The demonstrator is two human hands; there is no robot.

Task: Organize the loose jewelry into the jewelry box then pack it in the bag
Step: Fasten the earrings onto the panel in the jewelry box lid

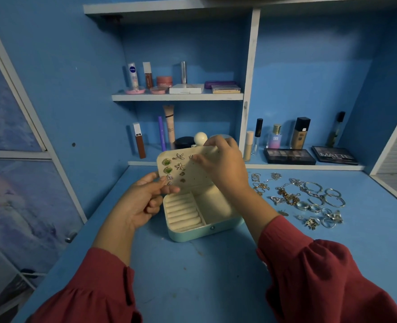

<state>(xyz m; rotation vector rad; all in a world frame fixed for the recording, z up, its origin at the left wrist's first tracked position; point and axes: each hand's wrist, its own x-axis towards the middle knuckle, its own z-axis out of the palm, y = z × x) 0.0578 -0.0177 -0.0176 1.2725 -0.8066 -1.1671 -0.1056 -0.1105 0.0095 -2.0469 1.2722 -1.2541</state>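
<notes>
Earrings (173, 170) already fill half the open jewelry box (200, 220) lid on the table (193, 276); right hand (218, 162) seems to pinch another stud there, left hand (144, 201) pinches the lid's edge. Loose jewelry (304, 199) waits alongside; no bag visible.

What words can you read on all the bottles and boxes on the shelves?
"NIVEA" on the white roll-on bottle, upper shelf.
"SB" on the pink-and-blue perfume bottle, lower right shelf.
"MATTE" on the black palette at far right.
Print on the red lip gloss tube, pink jar, beige tube and foundation bottle is too small or blurred to read.
</notes>
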